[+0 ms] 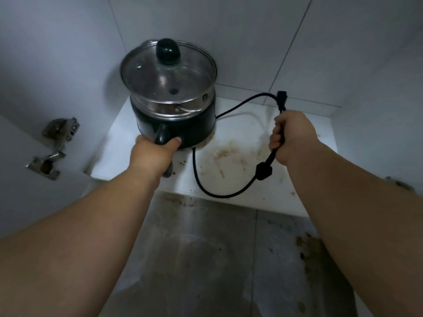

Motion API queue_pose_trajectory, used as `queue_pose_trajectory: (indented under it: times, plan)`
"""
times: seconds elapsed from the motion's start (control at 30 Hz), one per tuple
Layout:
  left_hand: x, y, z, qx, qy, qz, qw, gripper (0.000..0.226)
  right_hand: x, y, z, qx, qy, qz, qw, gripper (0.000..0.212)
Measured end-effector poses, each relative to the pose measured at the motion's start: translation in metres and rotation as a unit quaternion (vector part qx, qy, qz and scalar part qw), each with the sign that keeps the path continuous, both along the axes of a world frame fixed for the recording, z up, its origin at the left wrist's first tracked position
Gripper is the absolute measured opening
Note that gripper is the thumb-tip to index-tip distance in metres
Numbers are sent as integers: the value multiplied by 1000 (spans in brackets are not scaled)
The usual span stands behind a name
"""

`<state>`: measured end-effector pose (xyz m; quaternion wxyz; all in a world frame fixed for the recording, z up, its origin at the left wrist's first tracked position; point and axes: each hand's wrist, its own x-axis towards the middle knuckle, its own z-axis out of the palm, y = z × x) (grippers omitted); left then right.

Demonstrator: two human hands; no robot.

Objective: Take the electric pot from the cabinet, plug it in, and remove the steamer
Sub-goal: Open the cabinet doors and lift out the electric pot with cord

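A dark green electric pot stands on the white cabinet shelf, tilted slightly. On it sits a steel steamer ring under a glass lid with a dark knob. My left hand grips the pot's dark handle at the front. My right hand is closed around the black power cord, with the plug sticking up above my fist. The cord loops from the pot's base over the shelf edge and back up.
The shelf is stained brown around the middle. An open cabinet door with metal hinges is at the left. White cabinet walls enclose the back and right. A grey, dirty floor lies below the shelf.
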<state>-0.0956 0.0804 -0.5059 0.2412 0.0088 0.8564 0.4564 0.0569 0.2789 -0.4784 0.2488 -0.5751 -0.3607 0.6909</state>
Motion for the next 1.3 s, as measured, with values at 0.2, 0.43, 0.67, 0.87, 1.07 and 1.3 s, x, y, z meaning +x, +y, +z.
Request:
queue_pose_trajectory:
  times: [0.2,0.43,0.67,0.87,1.07,1.3]
  plan:
    - [-4,4,6,81,-78,-10,994,27,7,-17,15,29,14,-128,991,14]
    - [-14,-28,4,79,-50,-50,994,25,-2,-29,25,69,5,-49,996,17]
    - [-24,-52,36,78,-57,-166,981,30,-26,-44,45,57,6,88,994,29]
    - [-9,-69,96,42,-70,-230,970,23,-8,-71,102,28,-25,114,993,20]
    - [32,-109,197,0,-97,-251,963,24,34,-117,182,-35,-83,85,992,21]
    - [60,-153,331,-43,-89,-340,935,23,84,-180,298,-66,-138,26,988,24]
